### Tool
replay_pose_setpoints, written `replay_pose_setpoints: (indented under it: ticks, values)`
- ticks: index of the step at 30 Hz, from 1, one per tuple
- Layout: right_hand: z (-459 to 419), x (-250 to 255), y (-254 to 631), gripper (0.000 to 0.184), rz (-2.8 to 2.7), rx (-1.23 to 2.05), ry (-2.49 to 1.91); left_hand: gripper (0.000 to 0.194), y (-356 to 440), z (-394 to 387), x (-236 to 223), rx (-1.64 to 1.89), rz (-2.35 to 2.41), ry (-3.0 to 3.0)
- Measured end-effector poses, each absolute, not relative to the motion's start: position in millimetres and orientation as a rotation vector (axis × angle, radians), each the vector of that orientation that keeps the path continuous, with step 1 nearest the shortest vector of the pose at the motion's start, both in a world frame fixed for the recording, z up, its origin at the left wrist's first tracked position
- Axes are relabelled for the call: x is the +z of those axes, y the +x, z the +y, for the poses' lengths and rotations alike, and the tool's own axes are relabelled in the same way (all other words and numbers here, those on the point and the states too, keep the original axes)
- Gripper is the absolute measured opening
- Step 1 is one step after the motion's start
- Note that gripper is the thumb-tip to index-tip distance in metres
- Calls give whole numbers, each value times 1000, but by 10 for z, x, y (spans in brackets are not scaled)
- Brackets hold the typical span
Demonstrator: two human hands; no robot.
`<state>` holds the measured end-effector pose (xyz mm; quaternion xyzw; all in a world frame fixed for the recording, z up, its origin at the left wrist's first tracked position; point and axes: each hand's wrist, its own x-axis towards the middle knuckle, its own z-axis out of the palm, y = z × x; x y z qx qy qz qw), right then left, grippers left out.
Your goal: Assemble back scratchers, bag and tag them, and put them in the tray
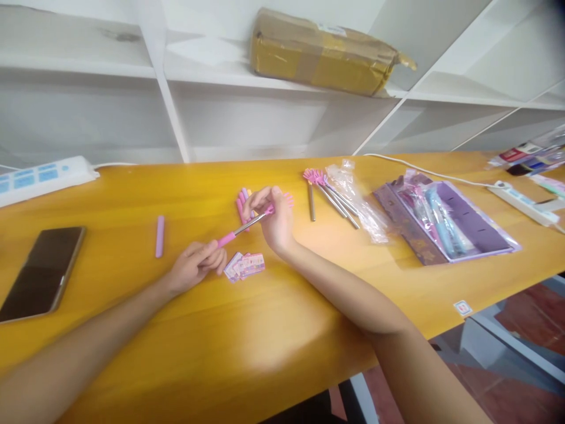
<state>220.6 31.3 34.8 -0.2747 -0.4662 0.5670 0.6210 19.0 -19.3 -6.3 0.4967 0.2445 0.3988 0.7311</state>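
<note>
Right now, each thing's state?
Pink-handled stick: aslant, metal shaft exposed
Left grip: closed on stick's handle
Right grip: curled at stick's far end, contact unclear
Phone: flat, screen dark
Lilac tube: lying flat
Printed cards: overlapping
Purple box: open, packets inside
Clear plastic wrapping: crumpled
Metal-shafted sticks: lying bunched
Parcel: taped

Couldn't see the near end of the slim silver rod with a pink grip (243, 228), cos the left hand (198, 266) covered it. The right hand (279, 227) hid part of the small pink, purple and yellow tubes (241, 209) behind it. Print on the little pink-and-lilac paper cards (252, 265) was way too tiny to read, and the clear plastic packets (444, 221) to the right looked kinda blurry. The far-left white power strip (44, 176) ran off the edge.
</note>
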Motion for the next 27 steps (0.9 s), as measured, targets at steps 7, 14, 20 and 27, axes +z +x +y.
replay_pose_setpoints:
  ticks: [7, 14, 20, 27]
  values:
    - [243, 263, 2106, 54, -1094, 1248, -524, 63, 181, -198, -83, 886, 490, 1105]
    - [173, 241, 2060, 55, -1104, 1241, -548, 62, 191, -195, -96, 892, 472, 1113]
    - [133, 267, 2036, 54, -1117, 1230, -569, 62, 198, -188, -105, 880, 463, 1127]
    - [96, 248, 2015, 59, -1116, 1219, -619, 62, 189, -192, -124, 867, 463, 1133]
